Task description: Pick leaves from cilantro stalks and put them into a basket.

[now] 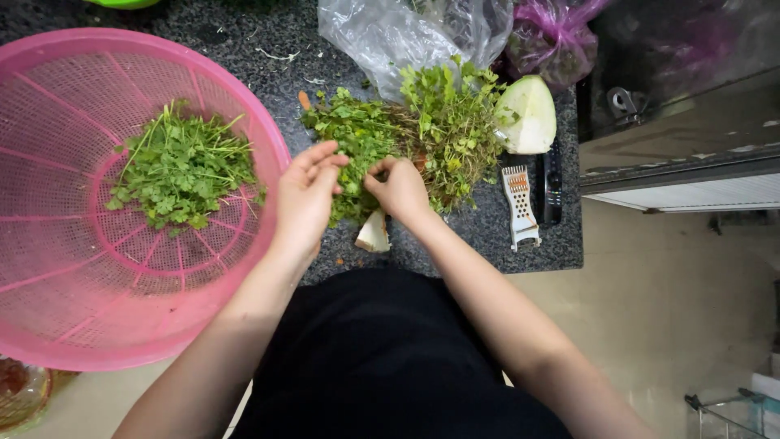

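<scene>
A pink colander (49, 244) held picked coriander leaves (180, 169). Left hand (305, 199) and right hand (400, 189) each pinched sprigs (grip closed) from the herb bunch (414, 130) on the desk (487, 236); loose leaves could scatter if tugged hard.

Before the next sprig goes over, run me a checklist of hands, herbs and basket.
1. Left hand on the herb bunch: ok, fingers pinch leaves.
2. Right hand on the same bunch: ok.
3. Pink basket within reach at the left: ok.
4. Picked leaves lie inside the basket: ok.
5. White grater clear of the hands: ok.
6. Grip strength on the stems: cannot tell.
</scene>
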